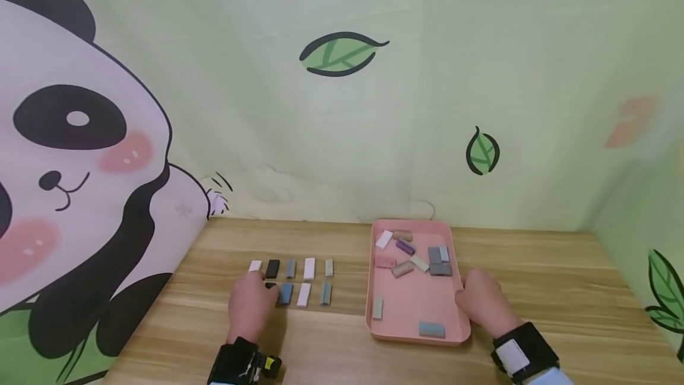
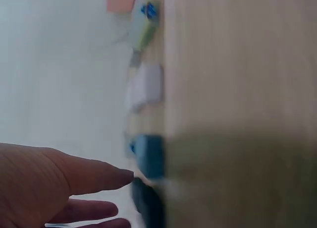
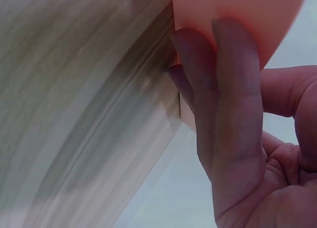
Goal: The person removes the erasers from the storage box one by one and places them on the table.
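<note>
In the head view, my left hand (image 1: pixel 252 299) is at the left end of two rows of small blocks. Its thumb and fingers pinch a small black block (image 1: pixel 271 285), mostly covered by the hand; the left wrist view shows the dark block (image 2: pixel 148 205) at the thumb tip. A blue block (image 1: pixel 286 294) and a white block (image 1: pixel 303 294) stand beside it in the front row. On the right, my right hand (image 1: pixel 483 300) grips the side wall of a pink tray (image 1: pixel 401 314); in the right wrist view its fingers (image 3: pixel 237 89) lie against the outside of the wall.
The back row includes another black block (image 1: pixel 272 268) and a white block (image 1: pixel 309 268). Inside the tray lie several loose blocks, among them a purple one (image 1: pixel 405 246) and a blue-grey one (image 1: pixel 431 330). A printed curtain (image 1: pixel 256 106) hangs behind the wooden table (image 1: pixel 320 355).
</note>
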The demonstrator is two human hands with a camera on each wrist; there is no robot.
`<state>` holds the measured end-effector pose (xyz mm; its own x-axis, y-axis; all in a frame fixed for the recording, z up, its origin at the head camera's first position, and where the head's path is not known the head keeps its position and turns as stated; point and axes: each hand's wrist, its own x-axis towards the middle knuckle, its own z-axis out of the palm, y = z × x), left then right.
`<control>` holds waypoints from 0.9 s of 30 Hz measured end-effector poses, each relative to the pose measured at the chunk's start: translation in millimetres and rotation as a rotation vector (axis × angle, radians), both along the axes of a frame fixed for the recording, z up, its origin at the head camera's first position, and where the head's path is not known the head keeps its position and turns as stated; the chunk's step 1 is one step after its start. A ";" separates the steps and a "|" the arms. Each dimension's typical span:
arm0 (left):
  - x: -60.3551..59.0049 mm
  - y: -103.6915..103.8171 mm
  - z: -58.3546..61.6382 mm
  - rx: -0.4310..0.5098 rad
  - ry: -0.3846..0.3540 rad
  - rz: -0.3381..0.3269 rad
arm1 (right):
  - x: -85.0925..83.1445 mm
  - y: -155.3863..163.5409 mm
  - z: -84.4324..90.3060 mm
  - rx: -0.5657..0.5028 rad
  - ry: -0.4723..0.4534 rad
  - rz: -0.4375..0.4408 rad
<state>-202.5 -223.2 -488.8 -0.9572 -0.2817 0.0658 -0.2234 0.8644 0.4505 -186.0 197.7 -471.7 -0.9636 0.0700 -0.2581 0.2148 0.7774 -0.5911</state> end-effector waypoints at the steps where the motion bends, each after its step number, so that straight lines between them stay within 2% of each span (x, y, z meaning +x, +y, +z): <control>1: 0.8 4.3 3.8 -0.020 0.013 0.002 | -0.2 0.1 -0.2 0.000 -0.001 0.000; 4: 2.3 20.2 16.5 -0.081 0.104 -0.031 | -0.8 0.3 -0.9 0.007 0.005 0.003; 8: 3.5 49.6 35.9 -0.071 0.219 -0.125 | -0.5 0.2 -0.9 0.001 -0.005 -0.006; 13: 4.1 95.1 53.0 -0.013 0.258 -0.251 | 0.4 -0.3 0.2 -0.018 -0.006 -0.014; 19: 5.6 152.7 55.9 0.008 0.221 -0.409 | 1.3 0.8 2.4 -0.011 0.005 -0.012; 23: 10.3 186.7 53.4 -0.023 0.134 -0.533 | 0.9 0.9 2.1 -0.003 0.013 -0.009; 27: 15.9 212.3 47.5 -0.063 0.040 -0.644 | 0.8 1.6 1.1 -0.007 0.008 -0.008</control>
<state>-186.6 -10.9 -441.3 -0.9297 0.3538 0.1023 0.3646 0.8449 0.3914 -185.3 199.3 -470.6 -0.9650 0.0756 -0.2512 0.2161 0.7719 -0.5979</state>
